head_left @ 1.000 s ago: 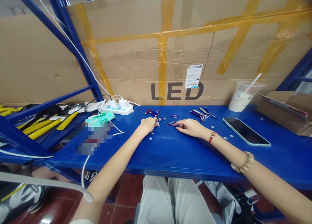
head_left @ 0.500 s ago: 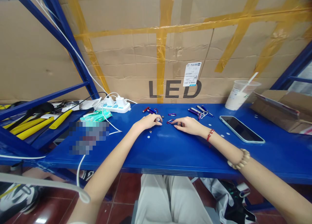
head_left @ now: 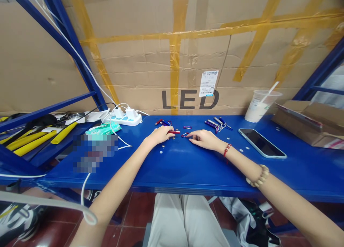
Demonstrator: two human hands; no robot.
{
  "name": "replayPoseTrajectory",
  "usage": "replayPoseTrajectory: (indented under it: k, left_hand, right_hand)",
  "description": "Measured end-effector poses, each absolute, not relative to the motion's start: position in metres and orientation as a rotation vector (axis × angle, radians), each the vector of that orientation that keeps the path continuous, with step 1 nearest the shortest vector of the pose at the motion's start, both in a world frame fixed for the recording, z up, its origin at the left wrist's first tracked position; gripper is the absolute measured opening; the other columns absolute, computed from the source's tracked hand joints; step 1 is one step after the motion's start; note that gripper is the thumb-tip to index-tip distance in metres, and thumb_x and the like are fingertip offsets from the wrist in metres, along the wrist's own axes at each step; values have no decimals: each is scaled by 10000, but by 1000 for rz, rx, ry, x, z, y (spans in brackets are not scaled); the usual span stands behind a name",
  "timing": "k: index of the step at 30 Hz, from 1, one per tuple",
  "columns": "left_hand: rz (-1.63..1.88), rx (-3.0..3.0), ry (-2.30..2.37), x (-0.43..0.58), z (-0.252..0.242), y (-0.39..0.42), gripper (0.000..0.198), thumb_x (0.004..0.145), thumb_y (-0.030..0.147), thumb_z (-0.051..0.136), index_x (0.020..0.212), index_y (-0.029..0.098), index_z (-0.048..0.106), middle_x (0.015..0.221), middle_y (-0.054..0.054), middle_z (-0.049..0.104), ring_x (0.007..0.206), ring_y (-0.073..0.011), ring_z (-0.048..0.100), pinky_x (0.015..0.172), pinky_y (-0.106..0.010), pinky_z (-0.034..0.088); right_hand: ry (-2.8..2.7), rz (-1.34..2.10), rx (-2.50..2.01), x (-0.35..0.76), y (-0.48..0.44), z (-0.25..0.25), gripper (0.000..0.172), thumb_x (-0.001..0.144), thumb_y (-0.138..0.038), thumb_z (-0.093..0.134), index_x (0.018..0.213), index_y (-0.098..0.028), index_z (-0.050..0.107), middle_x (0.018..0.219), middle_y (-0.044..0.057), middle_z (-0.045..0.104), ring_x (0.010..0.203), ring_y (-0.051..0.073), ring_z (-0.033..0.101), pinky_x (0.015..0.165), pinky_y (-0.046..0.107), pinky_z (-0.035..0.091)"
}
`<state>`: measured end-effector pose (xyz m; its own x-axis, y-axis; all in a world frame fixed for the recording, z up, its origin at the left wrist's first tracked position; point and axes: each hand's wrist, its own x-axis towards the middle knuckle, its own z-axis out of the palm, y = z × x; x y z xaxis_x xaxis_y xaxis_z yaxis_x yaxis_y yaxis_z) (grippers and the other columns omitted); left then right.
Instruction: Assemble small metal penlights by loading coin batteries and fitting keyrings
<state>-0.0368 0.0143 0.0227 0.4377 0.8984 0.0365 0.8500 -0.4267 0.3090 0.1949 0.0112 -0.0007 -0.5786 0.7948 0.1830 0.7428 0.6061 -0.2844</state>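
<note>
My left hand [head_left: 162, 134] is closed around a small red metal tube [head_left: 174, 132], which looks like a mini flashlight and points right. Just below that hand, two tiny round metal pieces [head_left: 163, 146] lie on the blue table [head_left: 193, 168]. My right hand [head_left: 205, 139] rests on the tabletop with its fingers apart, the index fingertip at a small carabiner [head_left: 185, 135]. A second, purple carabiner [head_left: 187, 127] lies behind it. Beyond my left hand are red and blue tubes [head_left: 164, 122]. Several purple and silver tubes with clips [head_left: 215, 124] lie behind my right hand.
At the right are a phone [head_left: 262, 143], a plastic cup with a straw [head_left: 259, 105] and an open cardboard box [head_left: 309, 123]. A power strip [head_left: 131, 120], green packet [head_left: 103, 130] and white cables occupy the left. A large taped carton [head_left: 145, 67] stands behind the table.
The tube in my left hand has turned from end-on to lying sideways, pointing right. One tiny round piece now shows beneath it. My right hand keeps its place by the carabiner.
</note>
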Motion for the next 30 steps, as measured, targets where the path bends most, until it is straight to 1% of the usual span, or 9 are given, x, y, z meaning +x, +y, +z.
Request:
replayPoseTrajectory:
  k: [3,6,9,11,14,17,23,26,30]
  left_hand:
    - [338,2382,1597,-33,26,11,302,921,400,338,1096,206,490,851,-32,693,873,-200,641,734,-282,461]
    - [338,2367,1667,-31,26,9,353,936,404,278,1188,186,398,925,-68,692,952,-224,630,770,-304,458]
    - [329,2421,1764,-29,25,9,381,934,442,253,1167,180,401,1049,-128,662,988,-270,621,779,-342,458]
    - [347,2472,1792,-29,25,8,382,935,457,235,1116,188,437,1086,-131,649,1010,-285,611,787,-358,456]
    - [408,2551,1747,-28,27,6,362,950,418,210,1047,200,482,1114,-95,643,1051,-261,591,829,-351,444]
    - [450,2615,1688,-28,29,3,333,958,372,229,1021,201,507,1153,-71,627,1069,-228,581,866,-326,430]
    - [493,2614,1565,-30,28,3,298,951,354,276,1076,218,510,1187,-51,608,1067,-214,577,829,-292,443]
    - [541,2589,1407,-32,25,7,263,945,324,310,1086,221,506,1139,-38,625,1019,-189,594,837,-281,439]
    - [566,2582,1295,-31,20,11,218,924,289,365,1025,199,537,1080,-45,638,978,-180,595,855,-282,435]
  right_hand:
    - [-2485,220,-1195,191,9,-3,287,864,-332,488,1105,-287,637,875,3,668,676,123,597,569,219,401]
    - [-2478,153,-1059,182,6,-8,343,875,-403,469,1157,-264,606,1093,53,616,892,175,601,740,287,467]
    - [-2580,104,-890,169,4,-13,458,890,-482,413,1266,-247,526,1256,89,537,1170,254,460,956,430,388]
    - [-2624,104,-870,162,3,-17,519,892,-532,373,1317,-252,476,1351,87,463,1251,280,368,1014,490,321]
    - [-2643,106,-902,158,4,-20,523,895,-556,341,1314,-276,481,1422,72,380,1301,295,286,1041,521,275]
    - [-2637,64,-889,160,6,-19,456,897,-528,372,1241,-291,556,1412,62,387,1299,289,282,1033,510,287]
    - [-2522,-16,-954,169,11,-14,245,887,-370,500,958,-263,709,1216,66,575,1146,253,451,932,435,366]
    - [-2473,44,-1073,172,15,-14,198,828,-401,589,851,-256,721,1075,56,641,1060,245,504,877,413,394]
    - [-2439,137,-1150,173,18,-16,209,789,-425,630,839,-241,716,994,54,660,1052,237,520,867,389,418]
